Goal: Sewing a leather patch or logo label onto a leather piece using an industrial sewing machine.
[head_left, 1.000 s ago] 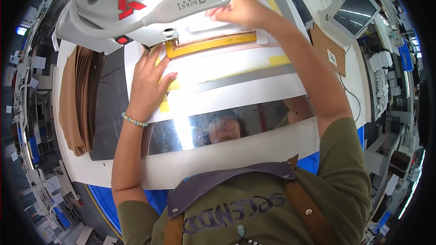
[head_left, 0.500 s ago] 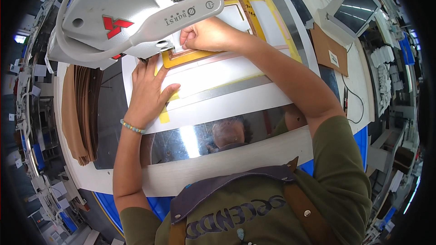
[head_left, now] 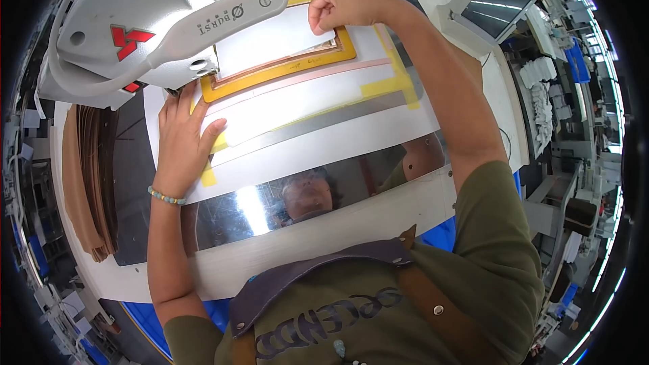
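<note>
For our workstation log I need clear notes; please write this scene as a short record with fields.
Left hand: spread over white sheet, near the yellow frame's near-left corner
Left wrist: beaded bracelet
Right hand: fingers curled at white panel's right end; grip unclear
Yellow frame: around the white panel
Machine: white machine head, grey lamp alongside
Far left: stacked brown pieces
Far right: monitor

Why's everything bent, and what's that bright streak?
Head view: fisheye distortion curves the edges of the table; head view: the streak is glare on the shiny metal plate, beside a person's reflection; head view: left hand and right hand look fairly sharp.
</note>
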Action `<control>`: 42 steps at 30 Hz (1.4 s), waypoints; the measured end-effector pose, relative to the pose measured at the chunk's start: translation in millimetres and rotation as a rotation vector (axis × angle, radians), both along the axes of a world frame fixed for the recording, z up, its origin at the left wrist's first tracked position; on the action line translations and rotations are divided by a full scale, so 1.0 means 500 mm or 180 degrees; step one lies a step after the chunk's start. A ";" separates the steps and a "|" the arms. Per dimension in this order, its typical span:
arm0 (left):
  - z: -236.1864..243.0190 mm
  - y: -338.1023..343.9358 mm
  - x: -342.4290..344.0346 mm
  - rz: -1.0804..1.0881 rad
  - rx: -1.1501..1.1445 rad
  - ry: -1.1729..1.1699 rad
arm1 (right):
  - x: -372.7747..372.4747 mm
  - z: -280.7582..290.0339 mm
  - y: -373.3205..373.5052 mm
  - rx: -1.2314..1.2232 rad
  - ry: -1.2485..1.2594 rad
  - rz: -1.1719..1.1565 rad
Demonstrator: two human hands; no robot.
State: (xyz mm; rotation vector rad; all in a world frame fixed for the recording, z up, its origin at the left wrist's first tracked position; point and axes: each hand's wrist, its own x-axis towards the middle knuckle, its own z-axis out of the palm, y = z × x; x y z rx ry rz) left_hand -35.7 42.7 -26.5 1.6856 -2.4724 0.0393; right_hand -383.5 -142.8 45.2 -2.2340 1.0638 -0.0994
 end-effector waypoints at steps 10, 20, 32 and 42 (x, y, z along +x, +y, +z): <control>-0.002 0.002 -0.004 -0.0007 -0.0040 0.0044 | -0.009 -0.018 0.019 -0.0142 0.0213 0.0183; 0.000 0.001 -0.005 -0.0001 0.0000 0.0070 | 0.017 0.005 0.040 -0.0304 0.0803 0.0123; -0.011 -0.001 0.001 0.0002 -0.0044 0.0188 | 0.011 -0.011 0.047 -0.1930 0.1237 0.0265; -0.007 0.001 0.002 -0.0007 -0.0051 0.0117 | 0.004 -0.006 0.045 -0.1487 0.0244 0.0100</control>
